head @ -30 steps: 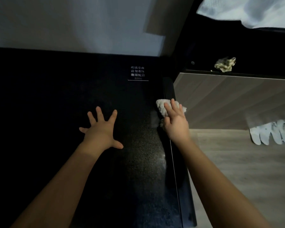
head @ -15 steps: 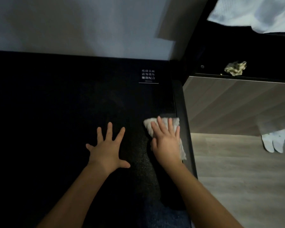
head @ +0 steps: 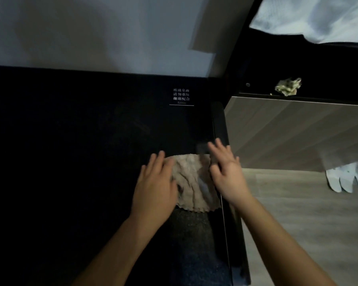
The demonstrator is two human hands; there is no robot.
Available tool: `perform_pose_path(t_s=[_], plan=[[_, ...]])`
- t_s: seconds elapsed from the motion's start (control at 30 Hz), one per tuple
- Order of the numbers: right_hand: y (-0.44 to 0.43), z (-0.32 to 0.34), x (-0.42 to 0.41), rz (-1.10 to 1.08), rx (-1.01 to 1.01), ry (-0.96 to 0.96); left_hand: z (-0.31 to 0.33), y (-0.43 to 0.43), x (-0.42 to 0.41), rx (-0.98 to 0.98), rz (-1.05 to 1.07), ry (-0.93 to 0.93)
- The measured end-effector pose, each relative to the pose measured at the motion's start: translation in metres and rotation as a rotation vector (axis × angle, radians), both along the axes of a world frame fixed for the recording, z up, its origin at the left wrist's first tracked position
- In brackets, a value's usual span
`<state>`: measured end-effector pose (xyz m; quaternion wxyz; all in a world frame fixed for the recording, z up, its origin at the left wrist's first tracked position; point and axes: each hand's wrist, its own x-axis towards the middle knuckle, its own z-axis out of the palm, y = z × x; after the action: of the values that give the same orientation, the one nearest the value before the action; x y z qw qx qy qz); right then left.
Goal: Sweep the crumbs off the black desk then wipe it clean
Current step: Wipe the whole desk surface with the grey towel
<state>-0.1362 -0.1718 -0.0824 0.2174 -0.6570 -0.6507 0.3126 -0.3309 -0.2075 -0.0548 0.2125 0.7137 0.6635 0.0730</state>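
Observation:
The black desk (head: 70, 151) fills the left and middle of the view. A beige cloth (head: 191, 182) lies spread flat near its right edge. My left hand (head: 155, 186) lies on the cloth's left side with fingers extended. My right hand (head: 227, 174) is at the cloth's right side by the desk edge, fingers straight and blurred; whether it touches the cloth I cannot tell. No crumbs can be made out on the dark surface.
A white wall (head: 91, 34) backs the desk. White printed text (head: 181, 96) marks the desk's far right. To the right are a wood panel (head: 287, 131), a crumpled rag (head: 287, 86) on a dark ledge, white slippers (head: 347, 178) and pale wood floor (head: 308, 223).
The cloth has been spread out wider on the desk. My left hand moved right onto its left side, and my right hand shifted from on top of it to its right edge.

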Motion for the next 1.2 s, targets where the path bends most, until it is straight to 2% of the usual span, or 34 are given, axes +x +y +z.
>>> perform_pose_path(t_s=[0.07, 0.17, 0.4, 0.67, 0.83, 0.93, 1.03, 1.2], plan=[[0.006, -0.008, 0.021, -0.111, -0.056, 0.028, -0.010, 0.002, 0.038, -0.014, -0.029, -0.010], [0.014, -0.026, 0.040, -0.187, -0.130, 0.125, -0.040, 0.008, 0.073, -0.043, -0.009, 0.145], [0.027, -0.042, 0.052, -0.272, -0.212, 0.502, -0.061, 0.045, 0.070, 0.110, -0.106, 0.262], [-0.008, -0.056, 0.059, -0.205, -0.226, 0.651, -0.068, 0.016, 0.077, 0.186, -0.242, 0.243], [-0.005, -0.056, 0.081, -0.245, -0.387, 0.853, -0.070, -0.024, 0.081, 0.215, -0.420, 0.237], [-0.007, -0.057, 0.094, -0.306, -0.488, 1.017, -0.069, -0.003, 0.086, 0.219, -0.376, 0.271], [-0.013, -0.056, 0.098, -0.312, -0.532, 1.050, -0.069, 0.000, 0.097, 0.197, -0.340, 0.249], [-0.028, -0.057, 0.100, -0.326, -0.546, 1.013, -0.071, -0.060, 0.100, 0.238, -0.515, 0.130]])
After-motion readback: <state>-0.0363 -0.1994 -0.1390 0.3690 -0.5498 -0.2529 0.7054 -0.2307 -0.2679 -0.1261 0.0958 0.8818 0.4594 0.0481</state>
